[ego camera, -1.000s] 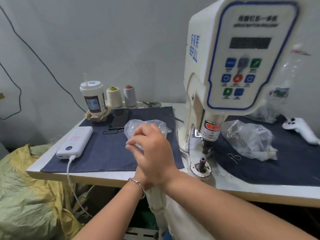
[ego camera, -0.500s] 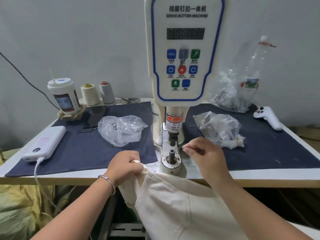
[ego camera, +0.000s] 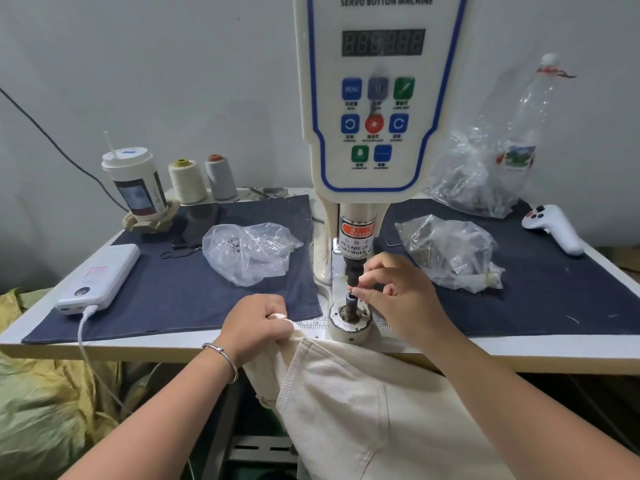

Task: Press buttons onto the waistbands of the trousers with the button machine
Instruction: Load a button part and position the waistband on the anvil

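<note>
The white servo button machine (ego camera: 377, 109) stands at the table's middle, its punch above a round lower die (ego camera: 349, 322). Cream trousers (ego camera: 363, 403) hang off the table's front edge. My left hand (ego camera: 258, 325) grips the waistband just left of the die. My right hand (ego camera: 398, 299) is at the die post, thumb and forefinger pinching a small button part at the post's top; the part itself is barely visible. A clear bag of buttons (ego camera: 251, 252) lies left of the machine and another bag of metal parts (ego camera: 450, 252) lies right.
Dark blue cloth mats (ego camera: 194, 296) cover the table. A power bank (ego camera: 100, 277) with cable, a lidded cup (ego camera: 133, 183) and two thread cones (ego camera: 202, 180) sit at the left. A white controller (ego camera: 554, 228), a plastic bottle and a bag stand at the right. A yellow sack (ego camera: 38, 410) lies below left.
My right hand left the left bag, crossed to the machine and now pinches at the die post. My left hand took hold of the waistband and stays there. The view swung right.
</note>
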Demonstrator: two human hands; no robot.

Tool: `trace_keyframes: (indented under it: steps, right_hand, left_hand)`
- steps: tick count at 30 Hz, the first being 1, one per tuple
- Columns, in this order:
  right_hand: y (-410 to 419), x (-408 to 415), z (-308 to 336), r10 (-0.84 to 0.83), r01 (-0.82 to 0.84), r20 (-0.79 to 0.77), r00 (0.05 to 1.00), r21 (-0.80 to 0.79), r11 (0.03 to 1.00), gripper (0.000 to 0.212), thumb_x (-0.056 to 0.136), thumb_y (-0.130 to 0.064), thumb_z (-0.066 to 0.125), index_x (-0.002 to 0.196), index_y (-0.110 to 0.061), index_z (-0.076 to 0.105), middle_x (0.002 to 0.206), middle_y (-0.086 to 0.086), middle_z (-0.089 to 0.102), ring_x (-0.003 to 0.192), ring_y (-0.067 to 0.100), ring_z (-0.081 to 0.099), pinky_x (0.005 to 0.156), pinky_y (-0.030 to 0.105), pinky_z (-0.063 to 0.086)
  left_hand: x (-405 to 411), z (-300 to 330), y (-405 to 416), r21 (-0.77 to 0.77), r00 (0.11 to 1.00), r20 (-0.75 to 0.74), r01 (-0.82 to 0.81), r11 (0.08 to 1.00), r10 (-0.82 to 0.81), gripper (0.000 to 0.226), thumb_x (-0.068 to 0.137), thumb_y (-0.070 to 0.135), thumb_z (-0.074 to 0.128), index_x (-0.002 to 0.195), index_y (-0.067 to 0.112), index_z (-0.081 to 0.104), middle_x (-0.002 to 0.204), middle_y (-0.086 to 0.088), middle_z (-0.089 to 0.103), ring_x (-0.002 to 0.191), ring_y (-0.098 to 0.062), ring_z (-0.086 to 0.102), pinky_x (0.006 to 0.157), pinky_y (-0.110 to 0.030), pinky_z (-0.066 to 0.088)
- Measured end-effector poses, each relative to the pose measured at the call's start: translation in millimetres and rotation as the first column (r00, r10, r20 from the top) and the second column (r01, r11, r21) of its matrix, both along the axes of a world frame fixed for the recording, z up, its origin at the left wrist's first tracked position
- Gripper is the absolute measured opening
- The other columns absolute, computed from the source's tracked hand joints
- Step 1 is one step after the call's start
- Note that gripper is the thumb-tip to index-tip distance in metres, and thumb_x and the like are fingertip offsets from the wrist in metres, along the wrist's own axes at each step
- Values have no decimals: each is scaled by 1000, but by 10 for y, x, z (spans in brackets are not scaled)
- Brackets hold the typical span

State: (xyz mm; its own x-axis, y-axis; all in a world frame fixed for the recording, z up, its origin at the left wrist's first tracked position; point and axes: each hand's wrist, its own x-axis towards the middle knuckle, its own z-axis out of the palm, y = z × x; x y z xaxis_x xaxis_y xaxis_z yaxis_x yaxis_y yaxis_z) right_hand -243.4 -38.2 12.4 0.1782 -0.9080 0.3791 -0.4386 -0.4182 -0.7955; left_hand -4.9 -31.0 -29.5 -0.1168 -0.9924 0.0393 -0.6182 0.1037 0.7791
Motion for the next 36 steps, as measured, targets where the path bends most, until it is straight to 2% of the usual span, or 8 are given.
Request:
trace_keyframes:
  steps: [7, 22, 27, 31, 32, 34, 36]
  right_hand:
    - [7, -22, 1, 30, -30, -4, 1000, -18, 999, 10, 72, -6, 82, 75, -8, 72, 85, -3, 60, 57, -4, 51, 54, 7, 36]
    - [32, -66, 52, 28, -29, 11, 1000, 78, 997, 8, 77, -9, 79, 76, -17, 79, 87, -6, 65, 58, -6, 52, 53, 8, 35]
    - [114, -195, 31, -48, 42, 46, 998, 118, 992, 7, 79, -10, 75, 76, -16, 78, 86, -12, 71, 64, 1, 56, 56, 11, 36]
    - [268, -372, 54, -99, 95, 44, 994, 89, 991, 12, 75, -8, 79, 68, -17, 73, 77, -10, 70, 71, 1, 61, 59, 11, 40]
    - [318, -416, 62, -95, 92, 29, 995, 100, 991, 15, 74, -9, 80, 66, -19, 72, 75, -8, 70, 69, 2, 61, 61, 13, 43]
    - [421, -479, 86, -54, 52, 11, 998, 164, 985, 16, 72, -11, 82, 63, -19, 70, 72, -2, 70, 65, 9, 60, 66, 26, 48]
    - [518, -485, 128, 25, -25, 4, 1000, 242, 970, 12, 71, -12, 83, 66, -16, 72, 70, 3, 70, 63, 12, 57, 66, 32, 47]
  left_hand:
    - [-12, 1, 6, -3, 1000, -4, -9, 1000, 9, 23, 49, 25, 56, 35, 22, 38, 54, 11, 43, 53, -12, 37, 58, -34, 30]
    - [-10, 18, 21, 14, 1000, 2, -14, 1000, 14, 22, 48, 25, 55, 34, 22, 38, 54, 11, 43, 53, -10, 36, 57, -32, 29]
    - [-45, 101, 57, 47, 1000, 1, -6, 999, 6, 22, 49, 24, 57, 34, 22, 41, 55, 11, 43, 54, -11, 38, 59, -32, 31]
    - [-42, 241, 144, 120, 1000, -4, 29, 992, -29, 12, 52, 23, 59, 46, 15, 52, 65, 1, 50, 62, -13, 45, 64, -31, 36]
    - [-39, 282, 187, 132, 998, 10, 53, 990, -55, 14, 53, 24, 59, 51, 11, 55, 66, -1, 51, 63, -13, 46, 64, -30, 37]
    - [-39, 374, 302, 160, 992, 33, 112, 981, -119, 25, 56, 29, 58, 58, 4, 57, 64, -3, 49, 62, -14, 43, 64, -29, 33]
    - [-60, 487, 412, 215, 981, 31, 180, 960, -191, 23, 63, 32, 57, 59, 10, 57, 60, 2, 49, 58, -11, 41, 61, -28, 31]
